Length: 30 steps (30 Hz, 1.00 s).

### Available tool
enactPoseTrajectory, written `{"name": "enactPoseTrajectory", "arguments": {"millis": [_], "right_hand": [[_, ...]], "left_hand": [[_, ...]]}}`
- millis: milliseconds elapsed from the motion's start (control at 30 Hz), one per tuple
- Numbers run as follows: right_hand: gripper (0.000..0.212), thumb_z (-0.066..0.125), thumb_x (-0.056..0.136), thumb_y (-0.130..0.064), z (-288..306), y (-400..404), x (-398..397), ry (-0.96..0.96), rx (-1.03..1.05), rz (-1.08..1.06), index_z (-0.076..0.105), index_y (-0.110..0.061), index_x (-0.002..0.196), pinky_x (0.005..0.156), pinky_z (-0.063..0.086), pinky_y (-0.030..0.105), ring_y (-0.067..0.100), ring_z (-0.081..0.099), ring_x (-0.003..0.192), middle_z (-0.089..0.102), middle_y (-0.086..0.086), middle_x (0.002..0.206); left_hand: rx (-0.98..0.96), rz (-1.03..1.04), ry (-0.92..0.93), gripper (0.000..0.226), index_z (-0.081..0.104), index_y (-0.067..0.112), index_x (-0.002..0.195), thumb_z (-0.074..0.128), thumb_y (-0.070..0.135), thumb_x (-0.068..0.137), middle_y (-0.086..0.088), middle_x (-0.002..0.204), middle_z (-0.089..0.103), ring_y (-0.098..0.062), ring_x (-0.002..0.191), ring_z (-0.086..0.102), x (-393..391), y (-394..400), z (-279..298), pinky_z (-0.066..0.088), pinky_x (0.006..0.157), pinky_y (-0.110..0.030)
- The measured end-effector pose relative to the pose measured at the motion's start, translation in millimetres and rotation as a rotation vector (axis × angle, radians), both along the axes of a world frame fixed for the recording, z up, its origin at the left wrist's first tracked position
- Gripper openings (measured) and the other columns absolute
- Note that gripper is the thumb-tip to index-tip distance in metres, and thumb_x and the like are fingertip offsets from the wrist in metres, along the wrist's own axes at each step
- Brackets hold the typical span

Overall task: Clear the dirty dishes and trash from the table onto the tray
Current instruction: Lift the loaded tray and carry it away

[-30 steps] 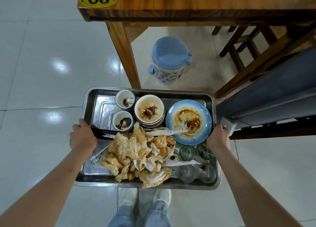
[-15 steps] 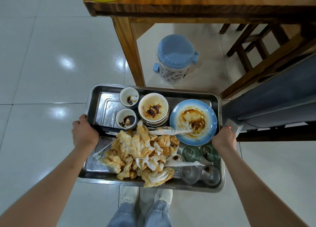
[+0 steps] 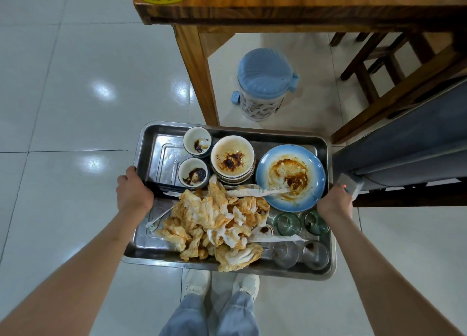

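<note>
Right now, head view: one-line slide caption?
Both hands, left hand and right hand, carry the loaded tray beside the table.

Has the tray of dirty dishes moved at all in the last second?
Yes. The tray, held by the left hand and right hand, now sits further back from the table leg and bin.

Blue-lidded bin beside wooden stools
</note>
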State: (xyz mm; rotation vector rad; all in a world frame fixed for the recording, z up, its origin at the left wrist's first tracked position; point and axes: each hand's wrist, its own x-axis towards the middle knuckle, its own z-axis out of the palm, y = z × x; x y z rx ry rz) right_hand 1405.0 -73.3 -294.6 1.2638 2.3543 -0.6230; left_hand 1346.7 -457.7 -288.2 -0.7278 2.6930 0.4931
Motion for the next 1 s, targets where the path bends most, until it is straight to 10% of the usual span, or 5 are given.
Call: {"name": "enactPoseTrajectory", "arguments": {"millis": [1000], "right_hand": [[0.033, 0.061, 0.078, 0.007, -7.6, 7.6, -4.1, 0.002, -0.035, -0.043, 0.049, 0.003, 0.109, 0.065, 0.042, 0.035, 0.032, 0.050, 0.087, 0.055, 0.023, 0.103]], "left_hand": [[-0.039, 0.075, -0.091, 0.036, 0.043, -0.003, 0.113, 0.058, -0.004, 0.081, -0.029, 0.104, 0.056, -0.045, 0.095, 0.054, -13.5, -12.3, -14.3, 0.045, 0.075, -0.047]]}}
